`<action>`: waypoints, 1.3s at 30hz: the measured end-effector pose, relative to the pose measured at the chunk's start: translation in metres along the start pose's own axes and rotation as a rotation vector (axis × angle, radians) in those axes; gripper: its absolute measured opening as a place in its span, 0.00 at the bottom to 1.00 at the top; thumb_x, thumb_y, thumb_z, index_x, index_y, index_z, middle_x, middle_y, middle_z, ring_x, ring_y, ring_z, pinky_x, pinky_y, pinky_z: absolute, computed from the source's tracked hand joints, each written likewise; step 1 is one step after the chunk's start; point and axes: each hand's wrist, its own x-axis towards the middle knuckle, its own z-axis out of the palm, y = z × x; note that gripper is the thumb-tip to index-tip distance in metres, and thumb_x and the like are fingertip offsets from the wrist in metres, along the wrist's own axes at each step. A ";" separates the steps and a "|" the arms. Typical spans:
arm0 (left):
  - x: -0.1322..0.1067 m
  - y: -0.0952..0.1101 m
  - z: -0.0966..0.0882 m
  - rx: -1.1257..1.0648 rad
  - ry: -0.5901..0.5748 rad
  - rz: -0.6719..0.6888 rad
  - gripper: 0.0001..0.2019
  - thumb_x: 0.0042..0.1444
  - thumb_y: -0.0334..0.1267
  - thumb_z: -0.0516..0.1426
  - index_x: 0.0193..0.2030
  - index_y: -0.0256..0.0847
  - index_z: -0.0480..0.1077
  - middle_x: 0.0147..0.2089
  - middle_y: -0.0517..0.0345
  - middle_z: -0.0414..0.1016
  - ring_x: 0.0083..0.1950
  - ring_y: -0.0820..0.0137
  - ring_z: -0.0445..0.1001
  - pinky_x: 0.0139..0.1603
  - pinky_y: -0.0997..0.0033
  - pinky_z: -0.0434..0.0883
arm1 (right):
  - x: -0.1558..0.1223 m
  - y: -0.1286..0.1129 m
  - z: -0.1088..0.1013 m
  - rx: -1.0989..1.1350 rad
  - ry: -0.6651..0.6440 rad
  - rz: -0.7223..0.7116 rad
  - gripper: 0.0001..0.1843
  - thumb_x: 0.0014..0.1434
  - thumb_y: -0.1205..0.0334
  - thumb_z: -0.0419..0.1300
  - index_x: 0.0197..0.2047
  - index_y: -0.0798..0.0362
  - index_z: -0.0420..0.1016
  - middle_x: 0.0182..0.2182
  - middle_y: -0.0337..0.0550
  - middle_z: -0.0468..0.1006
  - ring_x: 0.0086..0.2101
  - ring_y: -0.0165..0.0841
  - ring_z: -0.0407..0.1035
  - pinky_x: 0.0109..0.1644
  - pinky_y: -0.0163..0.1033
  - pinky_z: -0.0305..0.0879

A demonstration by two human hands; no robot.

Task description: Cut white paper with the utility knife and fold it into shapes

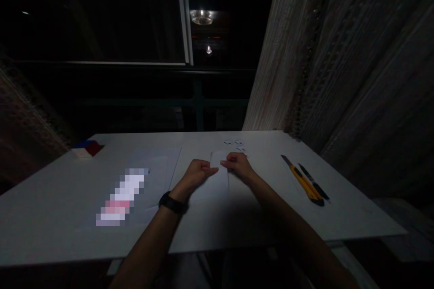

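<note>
Over the middle of the white table, my left hand [196,174] and my right hand [239,165] hold a small white sheet of paper [219,185] between them. Each hand pinches the paper near its upper part, thumbs on the side facing me and fingers partly hidden. A dark watch [172,203] is on my left wrist. Just beyond my right hand lie small pieces with dark blue marks [233,143]; whether they are paper scraps or writing on the table is hard to tell in the dim light.
A yellow utility knife [303,184], blade out, lies beside a dark pen [313,183] on the right. Larger white sheets [159,169] and a bright pixelated object [122,196] are on the left. A coloured block [87,148] sits at the far left edge. Curtains [281,54] hang behind.
</note>
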 end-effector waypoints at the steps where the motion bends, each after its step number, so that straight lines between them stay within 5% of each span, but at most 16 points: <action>1: 0.000 -0.001 0.000 0.004 -0.018 -0.006 0.21 0.36 0.50 0.62 0.15 0.38 0.58 0.15 0.68 0.51 0.18 0.80 0.48 0.19 0.76 0.46 | 0.000 0.000 0.000 0.001 0.011 0.021 0.20 0.33 0.51 0.68 0.14 0.54 0.63 0.11 0.31 0.61 0.15 0.23 0.52 0.19 0.31 0.46; 14: -0.003 0.001 -0.002 -0.004 -0.138 -0.051 0.14 0.38 0.44 0.62 0.19 0.36 0.64 0.18 0.66 0.58 0.19 0.80 0.52 0.20 0.76 0.48 | -0.002 -0.002 0.001 0.090 0.036 0.098 0.22 0.33 0.49 0.67 0.12 0.54 0.61 0.09 0.35 0.64 0.13 0.25 0.57 0.17 0.32 0.50; 17: -0.005 0.004 -0.002 0.002 -0.166 -0.049 0.15 0.38 0.44 0.62 0.17 0.36 0.62 0.17 0.67 0.57 0.18 0.80 0.52 0.20 0.76 0.48 | -0.003 -0.005 0.002 0.166 0.016 0.118 0.22 0.38 0.45 0.64 0.13 0.54 0.63 0.10 0.37 0.66 0.14 0.27 0.59 0.18 0.33 0.54; 22: -0.007 0.008 -0.003 0.034 -0.189 -0.039 0.19 0.37 0.43 0.63 0.14 0.38 0.56 0.15 0.69 0.51 0.17 0.80 0.48 0.19 0.75 0.45 | -0.003 -0.006 0.002 0.147 0.105 0.064 0.22 0.29 0.49 0.69 0.13 0.54 0.62 0.11 0.33 0.64 0.15 0.24 0.57 0.18 0.32 0.53; 31: -0.004 0.004 -0.002 -0.050 -0.171 -0.059 0.12 0.37 0.42 0.63 0.20 0.35 0.69 0.18 0.63 0.64 0.19 0.78 0.57 0.21 0.76 0.51 | -0.001 -0.005 0.001 0.234 0.131 0.108 0.29 0.44 0.34 0.54 0.21 0.56 0.69 0.17 0.42 0.71 0.18 0.29 0.65 0.21 0.35 0.62; 35: -0.005 0.006 -0.002 -0.074 -0.164 -0.078 0.13 0.36 0.43 0.63 0.22 0.34 0.70 0.20 0.61 0.66 0.20 0.77 0.59 0.22 0.76 0.53 | -0.002 -0.004 0.002 0.145 0.118 0.045 0.24 0.38 0.40 0.63 0.19 0.55 0.65 0.14 0.37 0.68 0.17 0.27 0.62 0.20 0.33 0.59; 39: -0.007 0.007 -0.004 -0.018 -0.167 -0.059 0.16 0.35 0.44 0.64 0.16 0.36 0.63 0.15 0.66 0.58 0.18 0.79 0.52 0.20 0.76 0.48 | -0.002 -0.002 0.003 0.046 0.116 -0.019 0.24 0.37 0.42 0.64 0.14 0.53 0.61 0.11 0.35 0.64 0.15 0.26 0.57 0.19 0.32 0.54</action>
